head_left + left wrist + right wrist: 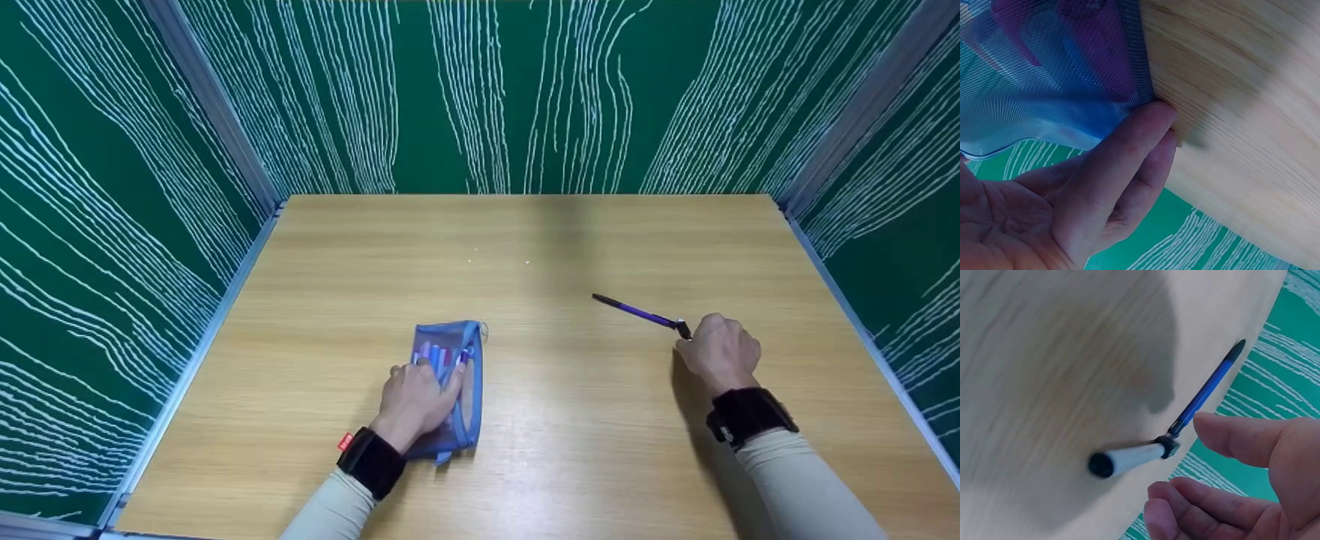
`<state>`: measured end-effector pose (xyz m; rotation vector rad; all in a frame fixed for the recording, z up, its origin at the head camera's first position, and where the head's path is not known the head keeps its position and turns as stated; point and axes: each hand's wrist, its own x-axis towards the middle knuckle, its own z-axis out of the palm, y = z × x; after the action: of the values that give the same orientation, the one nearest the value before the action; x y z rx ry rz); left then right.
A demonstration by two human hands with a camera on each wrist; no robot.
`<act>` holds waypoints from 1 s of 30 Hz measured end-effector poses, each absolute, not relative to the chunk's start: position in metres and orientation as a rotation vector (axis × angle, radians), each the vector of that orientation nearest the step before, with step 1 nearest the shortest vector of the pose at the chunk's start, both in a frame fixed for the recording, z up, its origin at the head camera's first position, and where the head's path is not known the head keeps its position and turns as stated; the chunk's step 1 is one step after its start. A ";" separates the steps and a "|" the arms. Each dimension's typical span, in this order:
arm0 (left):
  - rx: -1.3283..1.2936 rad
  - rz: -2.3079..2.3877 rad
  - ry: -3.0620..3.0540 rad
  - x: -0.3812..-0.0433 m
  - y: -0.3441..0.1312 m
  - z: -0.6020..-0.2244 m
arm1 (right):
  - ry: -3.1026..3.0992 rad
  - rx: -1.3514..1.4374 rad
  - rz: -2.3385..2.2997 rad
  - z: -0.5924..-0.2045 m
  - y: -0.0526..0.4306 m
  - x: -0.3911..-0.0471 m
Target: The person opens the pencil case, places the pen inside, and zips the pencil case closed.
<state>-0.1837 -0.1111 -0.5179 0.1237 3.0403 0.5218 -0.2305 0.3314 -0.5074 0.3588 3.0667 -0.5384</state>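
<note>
A blue mesh pencil case (471,390) with several pens and markers inside lies left of centre on the table. My left hand (420,397) grips it from above, thumb toward the zipper side and fingers along the other side. In the left wrist view, fingertips (1157,115) meet the case's dark edge. To the right, a slim blue-purple pen (637,311) with a dark end lies on the wood. A white marker with a black end (1134,458) is beside it, mostly hidden by the hand in the head view. My right hand (720,351) hovers there, thumb and fingers apart, holding nothing.
The wooden table (360,255) carries a few tiny pale specks (527,262) near its back. Green panels with white wavy lines (480,97) enclose the back and both sides, joined by grey metal posts (217,105).
</note>
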 end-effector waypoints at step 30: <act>0.119 0.521 3.031 -0.184 -0.111 -0.518 | 3.066 0.419 -0.609 -0.510 0.337 -0.228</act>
<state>-0.1836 -0.1109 -0.5182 0.1186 3.0307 0.5207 -0.2278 0.3372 -0.5103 0.4188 3.0657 -0.6093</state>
